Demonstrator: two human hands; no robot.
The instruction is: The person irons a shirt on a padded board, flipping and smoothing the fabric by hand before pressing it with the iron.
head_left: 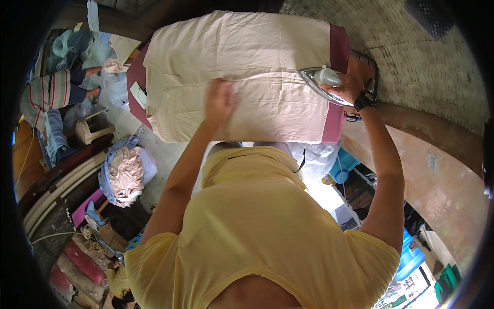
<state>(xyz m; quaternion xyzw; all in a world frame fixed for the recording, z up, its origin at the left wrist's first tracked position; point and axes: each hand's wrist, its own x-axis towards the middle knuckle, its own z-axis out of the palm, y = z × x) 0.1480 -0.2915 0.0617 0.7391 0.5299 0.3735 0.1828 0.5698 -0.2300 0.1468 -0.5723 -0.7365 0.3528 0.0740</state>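
A cream cloth [247, 46] with fine creases lies spread over a maroon ironing board [337, 51]. At the board's right end, my right hand [352, 85] grips a clothes iron [310, 77], whose pointed tip faces left over the cloth. The iron's clear-white front part shows, but its handle is mostly hidden by my fingers. My left hand [218, 100] is over the middle of the cloth, blurred by motion, so its fingers do not show clearly. Whether it touches the cloth I cannot tell.
A small white object [138, 94] sits on the board's left end. A dark metal frame [375, 72] juts out at its right. On the floor at left are a heap of cloth [126, 172] and a beige stool [92, 129]. Beyond stands a person in striped clothing [51, 92].
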